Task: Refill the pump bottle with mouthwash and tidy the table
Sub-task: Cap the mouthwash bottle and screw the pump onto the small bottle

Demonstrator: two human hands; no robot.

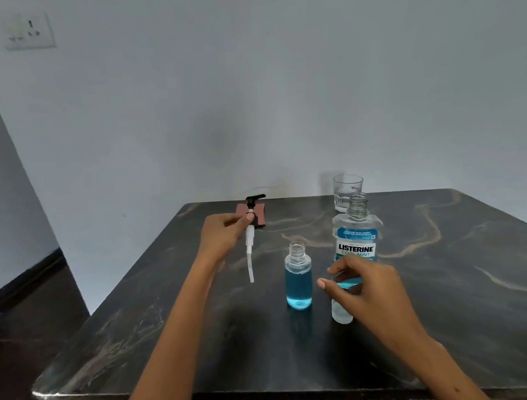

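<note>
Pinching pump head (251,219), left hand (224,234); right hand (367,289) relaxed over dark marble table (451,279).

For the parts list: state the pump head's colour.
Black pump head, white stem below; head view.

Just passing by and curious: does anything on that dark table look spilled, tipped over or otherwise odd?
No spill or tipped item shows. Both the small clear bottle of blue liquid and the large Listerine mouthwash bottle stand upright with open necks. The left hand holds the black-and-white pump head in the air.
</note>
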